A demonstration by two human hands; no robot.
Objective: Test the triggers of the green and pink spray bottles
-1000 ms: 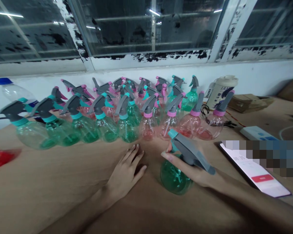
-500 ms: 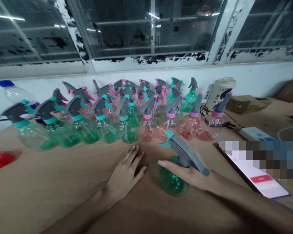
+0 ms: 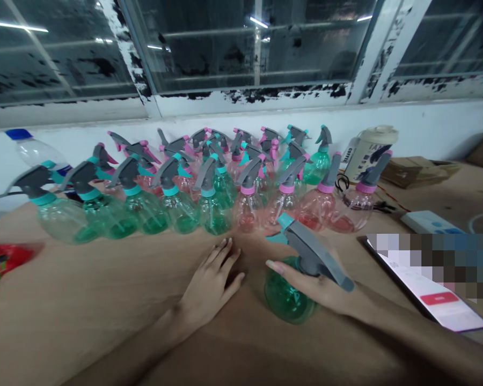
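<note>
My right hand (image 3: pixel 326 292) is wrapped round a green spray bottle (image 3: pixel 287 297) with a grey and teal trigger head. Its thumb lies across the bottle's near side, while the other fingers are hidden behind it. The nozzle points away from me and a little left. On the wooden table, my left hand (image 3: pixel 211 284) rests palm down with fingers stretched out, holding nothing. Beyond both hands stands a front row of spray bottles: green ones (image 3: pixel 185 217) with teal collars at the left, pink ones (image 3: pixel 247 213) with pink collars at the right. Several more crowd behind them.
A phone (image 3: pixel 418 284) with a lit screen lies at the right, near a white power strip (image 3: pixel 430 221). Behind are a cream cup (image 3: pixel 366 153) and a cardboard box (image 3: pixel 414 169). At the left are a red packet (image 3: pixel 12 257) and a clear blue-capped bottle (image 3: pixel 36 150).
The whole scene has shifted slightly right in view. Both hands keep their poses, and the right hand still holds the green spray bottle.
</note>
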